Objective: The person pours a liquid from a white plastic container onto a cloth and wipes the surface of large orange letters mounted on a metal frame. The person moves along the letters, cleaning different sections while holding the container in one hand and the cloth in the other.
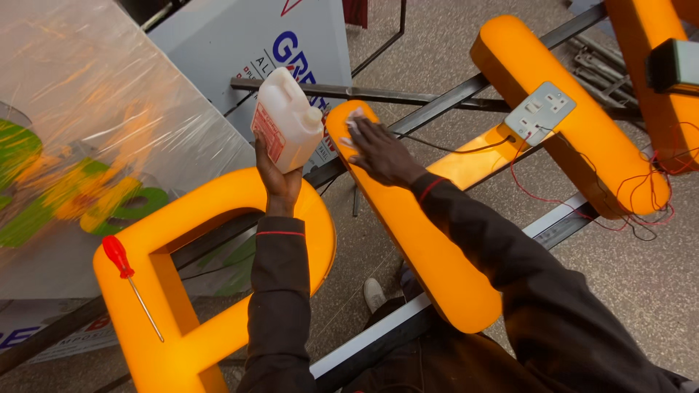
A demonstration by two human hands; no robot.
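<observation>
While the right hand (378, 149) presses flat, fingers spread, on a small white cloth (354, 118), it rubs the top end of a long glowing orange letter bar (422, 247). The cloth peeks out at ten o'clock from the fingers. The left hand (280, 178) is wrapped tight around the bottom of a white plastic jug (287, 120), held up and leaning a bit toward two o'clock. Its cap looks on, but I cannot tell for sure.

At seven o'clock from the jug, a red-handled screwdriver (125, 273) lies on a big orange loop letter (182, 291). At three o'clock from the cloth, a grey wall socket (540, 111) sits on another orange letter (575, 124), with thin red wires (575, 207) hanging loose.

I think the jug could tip and spill. Wet drops near the socket and wires would be bad. A bump could roll the screwdriver off.
</observation>
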